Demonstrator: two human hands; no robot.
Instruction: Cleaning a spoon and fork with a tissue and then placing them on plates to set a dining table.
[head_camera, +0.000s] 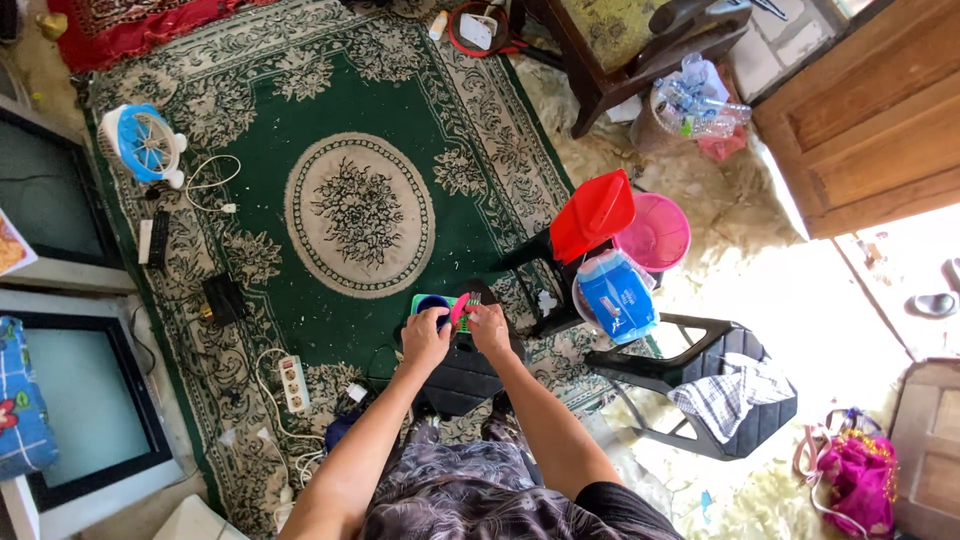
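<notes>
Gripping small colourful stack (445, 308): both hands (426, 338) (489, 326) closed on it, above black stool (465, 375); green patterned carpet (300, 120) beneath.

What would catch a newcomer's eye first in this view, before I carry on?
Probably the big green patterned rug filling the floor, with its pale oval medallion at the middle. Next, the two hands at the lower centre: the left hand and right hand meet over a small green, blue and pink object above a black stool. To their right, a red dustpan stands beside a pink basin.

blue-white pack (617, 295) on bucket | two grey screens (85, 405) far left
</notes>
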